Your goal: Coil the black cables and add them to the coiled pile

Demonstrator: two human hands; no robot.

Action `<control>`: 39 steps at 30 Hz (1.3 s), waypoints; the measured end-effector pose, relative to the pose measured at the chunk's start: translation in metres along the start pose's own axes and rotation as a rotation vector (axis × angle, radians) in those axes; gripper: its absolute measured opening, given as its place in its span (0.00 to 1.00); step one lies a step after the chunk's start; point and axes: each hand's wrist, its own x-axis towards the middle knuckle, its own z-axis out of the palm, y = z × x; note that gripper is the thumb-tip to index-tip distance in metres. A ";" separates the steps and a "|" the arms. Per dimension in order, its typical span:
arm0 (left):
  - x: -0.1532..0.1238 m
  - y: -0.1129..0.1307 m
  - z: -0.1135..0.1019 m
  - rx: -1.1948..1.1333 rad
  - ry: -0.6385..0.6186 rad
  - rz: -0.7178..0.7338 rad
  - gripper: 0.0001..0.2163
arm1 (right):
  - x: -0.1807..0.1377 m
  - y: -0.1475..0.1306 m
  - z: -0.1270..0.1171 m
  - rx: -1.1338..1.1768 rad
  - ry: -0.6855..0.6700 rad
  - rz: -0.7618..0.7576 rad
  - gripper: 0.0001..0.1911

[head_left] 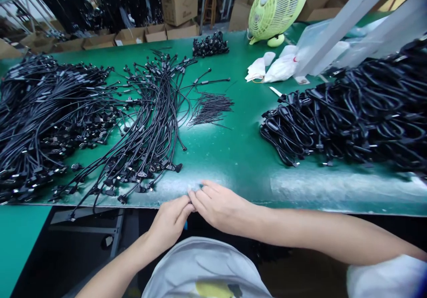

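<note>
Cables lie fanned ahead and left of both hands, long axis pointing away, connector ends nearest the left hand. Right hand meets it, half-closed; any held item cannot be told.

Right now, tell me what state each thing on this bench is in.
left hand, fingers pressed to the right hand's at the bench edge
right hand, fingers meeting the left's; any held item too small to tell
fanned black cables, spread loose, connectors toward the person
heaped black cables, looped and piled
short black wires, laid in a narrow bunch
green fan, upright, running or not unclear
white plastic bags, crumpled
</note>
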 end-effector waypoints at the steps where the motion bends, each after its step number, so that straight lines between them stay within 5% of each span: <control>1: 0.002 0.001 -0.001 -0.045 -0.007 -0.028 0.14 | 0.001 0.003 0.000 0.000 -0.003 -0.008 0.11; 5: 0.006 0.005 -0.006 -0.166 -0.032 -0.072 0.14 | 0.006 0.017 0.004 0.018 -0.004 -0.069 0.12; 11: 0.005 0.001 -0.017 0.009 -0.126 -0.023 0.13 | 0.005 0.019 0.014 0.134 -0.104 -0.120 0.13; 16: 0.003 0.000 -0.019 0.078 -0.189 0.045 0.11 | 0.005 0.012 0.016 0.378 -0.289 -0.042 0.13; 20: 0.002 -0.002 -0.014 0.000 -0.122 -0.001 0.11 | 0.006 0.025 0.003 0.589 -0.305 0.046 0.15; 22: 0.002 -0.007 -0.010 -0.246 -0.098 -0.094 0.14 | 0.004 0.050 -0.001 0.744 -0.207 0.196 0.15; 25: 0.004 -0.013 -0.006 -0.763 0.040 -0.229 0.16 | -0.001 0.106 0.010 0.615 0.045 0.719 0.14; 28: 0.005 -0.011 -0.004 -1.082 0.199 -0.290 0.17 | -0.005 0.154 0.037 0.265 -0.033 1.061 0.09; 33: -0.001 -0.004 -0.004 -1.215 0.262 -0.282 0.17 | -0.003 0.176 0.060 0.168 -0.166 1.056 0.08; 39: -0.001 -0.002 -0.004 -1.224 0.301 -0.259 0.16 | -0.012 0.149 0.033 0.244 -0.082 1.038 0.03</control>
